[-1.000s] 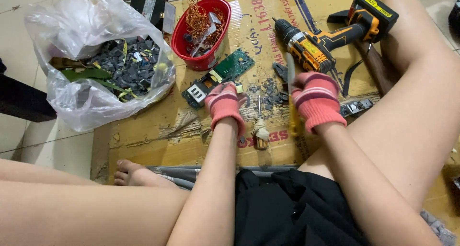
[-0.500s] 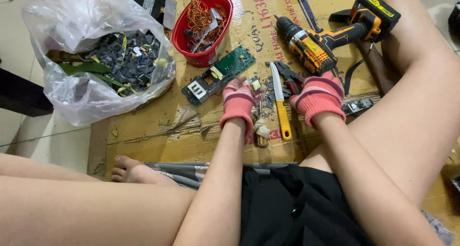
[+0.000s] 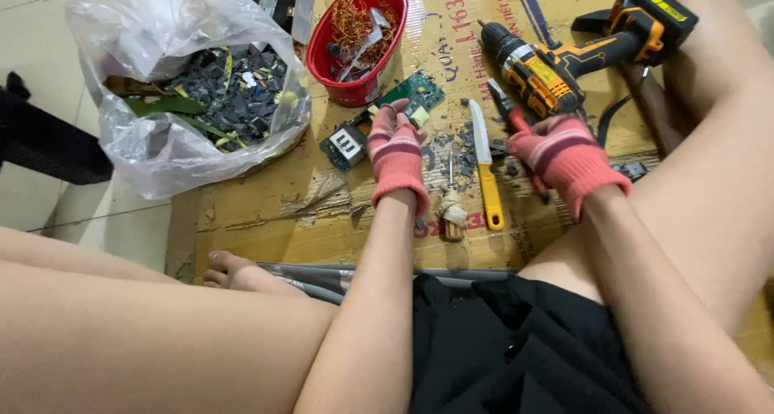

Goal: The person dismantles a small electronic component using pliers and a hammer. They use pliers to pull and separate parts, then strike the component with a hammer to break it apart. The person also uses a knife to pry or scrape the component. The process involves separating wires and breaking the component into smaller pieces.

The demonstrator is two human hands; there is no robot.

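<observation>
My left hand (image 3: pixel 395 152), in a pink striped glove, reaches forward and lies on a green circuit board (image 3: pixel 419 91) on the cardboard, fingers curled over its near part. My right hand (image 3: pixel 564 160), gloved the same way, is closed around red-handled pliers (image 3: pixel 509 114) whose jaws stick out toward the drill. A knife with a yellow handle (image 3: pixel 488 190) lies between my hands, blade pointing away. A small tool with a tape-wrapped handle (image 3: pixel 451 211) lies just right of my left wrist.
A yellow and black cordless drill (image 3: pixel 564 55) lies at the back right. A red bowl (image 3: pixel 379 83) holds copper wire and scraps. A clear plastic bag (image 3: pixel 161 156) of dark parts sits at the left. Cardboard (image 3: pixel 266 220) covers the floor between my bare legs.
My left hand has moved forward from beside the wrapped tool onto the circuit board. My right hand has shifted slightly right and nearer, still on the pliers. The knife stays where it lay.
</observation>
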